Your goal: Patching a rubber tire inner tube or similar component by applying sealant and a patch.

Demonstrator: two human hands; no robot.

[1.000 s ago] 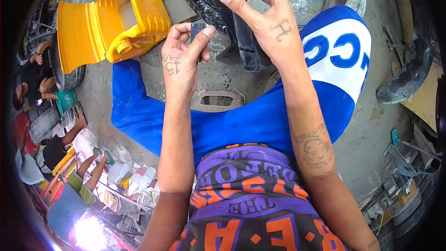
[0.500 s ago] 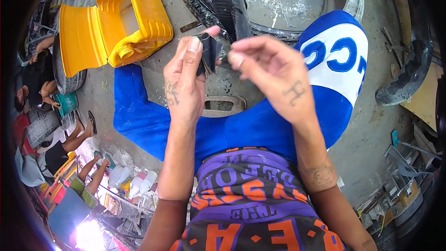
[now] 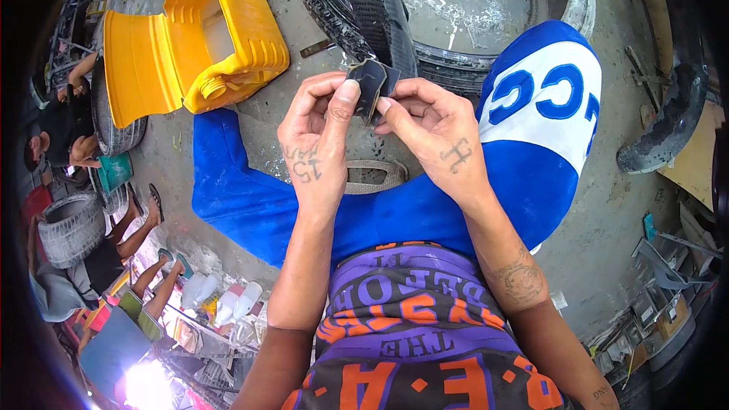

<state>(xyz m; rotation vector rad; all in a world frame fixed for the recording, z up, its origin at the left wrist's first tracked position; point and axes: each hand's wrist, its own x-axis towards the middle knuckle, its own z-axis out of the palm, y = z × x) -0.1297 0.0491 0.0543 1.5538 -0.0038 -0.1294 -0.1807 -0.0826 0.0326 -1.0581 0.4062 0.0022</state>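
Between both hands I hold a small dark folded piece of sheet (image 3: 369,87) with frayed, lighter edges. My left hand (image 3: 315,133) pinches it from the left, thumb on its face. My right hand (image 3: 437,133) pinches its right side, fingers curled. Just beyond the hands, a long glossy black part with a woven pattern (image 3: 380,15) lies in a large black round ring (image 3: 323,7). My blue-clad legs (image 3: 243,197) are bent around this spot, with a beige slotted handle (image 3: 376,167) partly showing under my hands.
A cut yellow plastic jug (image 3: 137,68) lies at the upper left. A curved dark piece (image 3: 657,144) and boards line the right. Other people (image 3: 57,148) are along the left among tyres (image 3: 68,235), bottles (image 3: 239,300) and clutter around a bright light.
My right hand has come down from above and now grips the small dark piece alongside my left hand, which has shifted slightly right and lower with it.
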